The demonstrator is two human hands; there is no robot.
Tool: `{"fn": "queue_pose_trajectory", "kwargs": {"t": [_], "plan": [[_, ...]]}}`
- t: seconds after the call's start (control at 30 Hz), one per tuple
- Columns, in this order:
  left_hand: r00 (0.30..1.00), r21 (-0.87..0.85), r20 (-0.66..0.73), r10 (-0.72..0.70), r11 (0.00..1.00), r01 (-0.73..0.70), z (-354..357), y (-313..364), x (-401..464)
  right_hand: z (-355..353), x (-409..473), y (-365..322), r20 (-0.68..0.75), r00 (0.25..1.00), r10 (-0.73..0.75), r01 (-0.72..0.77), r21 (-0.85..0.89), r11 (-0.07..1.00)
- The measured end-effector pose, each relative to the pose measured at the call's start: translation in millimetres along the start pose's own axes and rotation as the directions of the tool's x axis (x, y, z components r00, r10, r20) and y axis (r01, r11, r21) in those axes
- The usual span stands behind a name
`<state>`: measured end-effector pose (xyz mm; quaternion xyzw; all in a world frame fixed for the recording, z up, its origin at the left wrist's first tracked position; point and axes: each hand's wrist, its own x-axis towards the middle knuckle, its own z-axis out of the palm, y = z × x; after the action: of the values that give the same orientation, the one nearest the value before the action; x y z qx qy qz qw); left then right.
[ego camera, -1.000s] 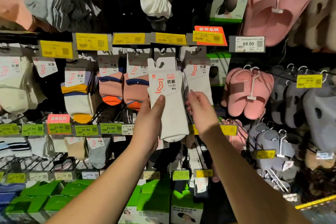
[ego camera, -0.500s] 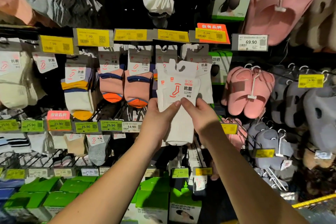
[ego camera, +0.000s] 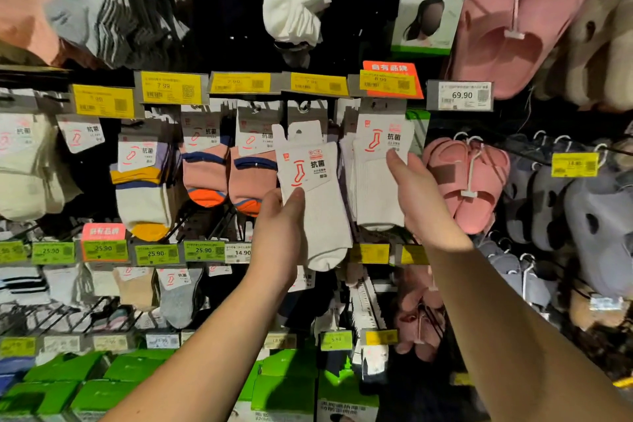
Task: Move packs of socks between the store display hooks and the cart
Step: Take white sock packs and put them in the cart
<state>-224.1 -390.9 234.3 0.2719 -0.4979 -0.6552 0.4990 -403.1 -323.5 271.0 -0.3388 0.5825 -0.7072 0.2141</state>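
Observation:
My left hand (ego camera: 279, 233) holds a white sock pack (ego camera: 317, 202) in front of the display, thumb pressed on its paper label. The pack's hanger tab sits just below a display hook (ego camera: 303, 108). To its right a second white sock pack (ego camera: 376, 178) hangs from its own hook. My right hand (ego camera: 419, 195) reaches to that hanging pack, thumb on the label's lower edge, fingers behind its right side. No cart is in view.
Pink, orange and striped sock packs (ego camera: 205, 168) hang to the left under yellow price tags (ego camera: 171, 87). Pink slippers (ego camera: 467, 181) and grey clogs (ego camera: 582, 209) hang at the right. Green boxes (ego camera: 284, 387) line the bottom shelf.
Both hands held one white pack together before. Now my right hand has let go and moved right to the hanging white pack; my left hand keeps the first pack.

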Motion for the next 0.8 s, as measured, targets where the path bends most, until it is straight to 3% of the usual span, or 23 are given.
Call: {"fn": "queue_pose_trajectory", "kwargs": {"t": [0.27, 0.43, 0.67, 0.8], "plan": [[0.999, -0.023, 0.028, -0.024, 0.999, 0.025, 2.4, -1.2, -2.4, 0.5, 35.8, 1.0, -0.003, 0.997, 0.076, -0.074, -0.288, 0.955], [0.999, -0.024, 0.034, -0.037, 0.999, 0.038, 2.9, -0.4, -1.2, -0.9, 50.8, 2.6, -0.098, 0.988, 0.117, -0.152, -0.592, 0.791], [0.998, -0.009, 0.048, -0.038, 0.999, 0.039, 8.8, -1.4, -1.5, 3.1, 58.5, 4.5, -0.078, 0.986, 0.149, -0.157, -0.75, 0.643], [0.998, 0.013, 0.052, -0.039, 0.999, 0.039, 7.9, -2.3, -1.1, -5.9, 45.7, 17.8, -0.148, 0.989, 0.004, -0.125, -0.816, 0.565]]}}
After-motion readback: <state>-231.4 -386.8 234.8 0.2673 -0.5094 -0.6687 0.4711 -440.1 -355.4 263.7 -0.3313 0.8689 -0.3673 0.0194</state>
